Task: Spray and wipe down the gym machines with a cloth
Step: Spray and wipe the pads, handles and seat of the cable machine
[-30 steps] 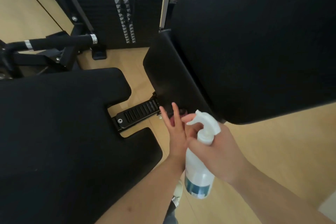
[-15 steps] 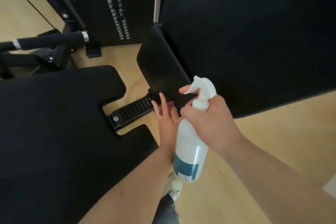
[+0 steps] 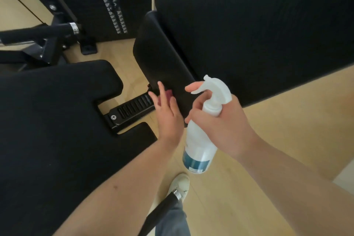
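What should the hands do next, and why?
Probably squeeze the trigger once. The right hand grips the spray bottle with its forefinger on the trigger and the nozzle facing the narrow black pad, while the left hand presses the red cloth against that pad, ready to wipe.

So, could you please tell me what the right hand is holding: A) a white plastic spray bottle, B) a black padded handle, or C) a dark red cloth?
A: the right hand grips the white plastic spray bottle with the teal label by its neck.
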